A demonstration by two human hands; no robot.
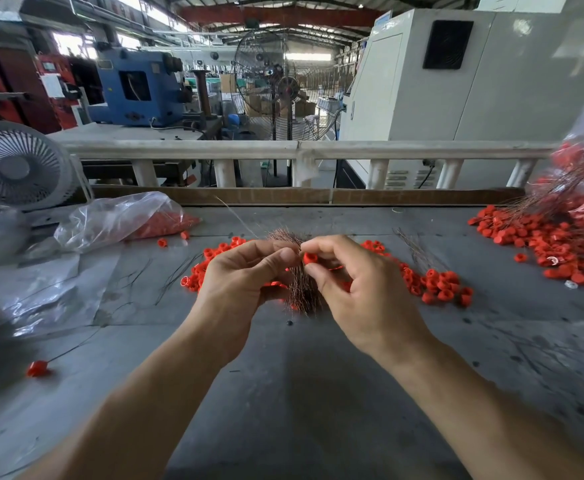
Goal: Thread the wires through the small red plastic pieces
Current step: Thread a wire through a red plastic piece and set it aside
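Note:
My right hand (352, 285) pinches a small red plastic piece (309, 258) between thumb and forefinger, held just above the grey table. My left hand (245, 275) grips a bundle of thin coppery wires (301, 289), its thumb tip touching the red piece. The wire tips fan out above my fingers. Loose red pieces (435, 282) lie scattered on the table behind and to both sides of my hands. Whether a wire is inside the held piece is hidden by my fingers.
A heap of red pieces with wires (560, 233) spills from a plastic bag at the far right. Another bag of red pieces (127, 220) lies at the back left beside a small fan (17, 168). One threaded piece (37, 368) lies near left. A cardboard strip (318, 195) edges the table's back.

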